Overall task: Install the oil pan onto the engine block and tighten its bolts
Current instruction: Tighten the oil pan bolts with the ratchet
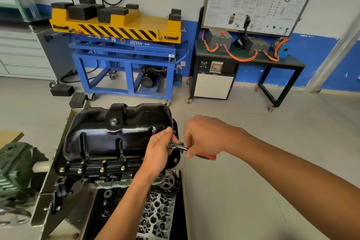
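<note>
A glossy black oil pan [116, 134] sits upside-down on the engine block [109, 179], with several brass-coloured bolts [101, 169] along its near flange. At the pan's right flange, my left hand [157, 154] pinches the chrome head of a ratchet wrench [176, 146]. Just to the right, my right hand [204, 136] is closed around the wrench's red handle [206, 156]. The socket and the bolt under it are hidden by my left fingers.
The engine hangs on a stand with a green gearbox [17, 167] at the left. A cylinder head [155, 214] lies below the block. Behind stand a blue and yellow lift cart [124, 48] and a black training bench [247, 58]. Grey floor spreads to the right.
</note>
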The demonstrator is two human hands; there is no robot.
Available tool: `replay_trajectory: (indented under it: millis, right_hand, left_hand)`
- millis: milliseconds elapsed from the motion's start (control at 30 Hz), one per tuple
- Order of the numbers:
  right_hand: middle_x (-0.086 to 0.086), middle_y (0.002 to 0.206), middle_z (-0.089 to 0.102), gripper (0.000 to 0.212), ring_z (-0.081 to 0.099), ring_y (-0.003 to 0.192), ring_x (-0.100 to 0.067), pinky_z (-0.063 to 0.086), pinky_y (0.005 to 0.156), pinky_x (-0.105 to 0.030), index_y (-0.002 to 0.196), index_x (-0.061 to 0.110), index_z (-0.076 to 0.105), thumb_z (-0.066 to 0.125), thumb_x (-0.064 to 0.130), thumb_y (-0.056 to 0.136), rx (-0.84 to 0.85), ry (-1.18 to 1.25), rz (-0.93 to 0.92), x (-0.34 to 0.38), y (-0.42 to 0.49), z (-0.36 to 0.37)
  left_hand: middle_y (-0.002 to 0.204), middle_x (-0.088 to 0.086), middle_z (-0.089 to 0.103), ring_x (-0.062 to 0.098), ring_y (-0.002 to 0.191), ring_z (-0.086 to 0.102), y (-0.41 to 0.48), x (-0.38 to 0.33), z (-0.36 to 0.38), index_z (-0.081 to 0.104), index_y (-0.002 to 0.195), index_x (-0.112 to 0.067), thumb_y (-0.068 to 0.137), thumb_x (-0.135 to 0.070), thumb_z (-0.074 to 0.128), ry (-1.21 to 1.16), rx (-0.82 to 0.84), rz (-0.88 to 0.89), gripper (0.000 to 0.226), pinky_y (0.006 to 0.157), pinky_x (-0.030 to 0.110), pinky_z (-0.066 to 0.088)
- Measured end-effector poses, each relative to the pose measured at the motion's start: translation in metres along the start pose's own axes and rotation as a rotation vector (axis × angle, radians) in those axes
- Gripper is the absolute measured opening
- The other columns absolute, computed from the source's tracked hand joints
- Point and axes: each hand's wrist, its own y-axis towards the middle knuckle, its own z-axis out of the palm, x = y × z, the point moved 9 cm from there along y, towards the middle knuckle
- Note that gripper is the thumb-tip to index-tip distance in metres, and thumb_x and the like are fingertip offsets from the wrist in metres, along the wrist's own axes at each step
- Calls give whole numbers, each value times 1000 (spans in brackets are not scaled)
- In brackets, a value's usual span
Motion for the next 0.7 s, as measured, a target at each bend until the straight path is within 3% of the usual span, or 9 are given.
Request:
replay_trajectory:
  millis: [100, 233, 433, 567, 700]
  right_hand:
    - [1, 81, 70, 13, 65, 75, -20, 46, 59, -29, 87, 21, 75, 81, 30, 80, -69, -44, -5, 1, 6, -5]
    - [-5, 93, 70, 19, 66, 84, -26, 56, 72, -40, 97, 16, 74, 80, 25, 81, -133, -89, -2, 2, 10, -9]
    - [-8, 91, 67, 20, 64, 80, -28, 56, 69, -39, 99, 14, 71, 78, 22, 82, -179, -164, 21, 3, 10, -11]
    - [-8, 86, 64, 16, 61, 74, -28, 48, 60, -33, 98, 14, 69, 76, 19, 84, -217, -195, 25, 5, 9, -13]
    - [-9, 88, 65, 18, 62, 77, -29, 50, 62, -35, 102, 13, 70, 73, 15, 85, -258, -216, 30, 6, 9, -16]
  left_hand:
    - [67, 5, 68, 7, 61, 59, -1, 1, 3, 71, 68, -20, 109, -25, 37, -10, 26, 1, 54, 58, 16, 44]
    - [58, -7, 58, 0, 52, 49, 0, 3, 0, 67, 78, -4, 109, -23, 37, -1, -2, -11, 47, 53, 12, 39]
    - [68, 15, 53, 21, 58, 38, 1, 3, -2, 71, 82, 0, 108, -25, 39, -1, -35, -25, 48, 55, 22, 33]
    - [50, -6, 50, 5, 45, 35, 2, 4, -1, 73, 84, -1, 108, -25, 38, -7, -24, -21, 49, 47, 15, 30]
    - [50, -4, 43, 8, 46, 30, 2, 5, 0, 77, 94, -3, 109, -26, 36, 0, 15, -5, 49, 47, 17, 28]
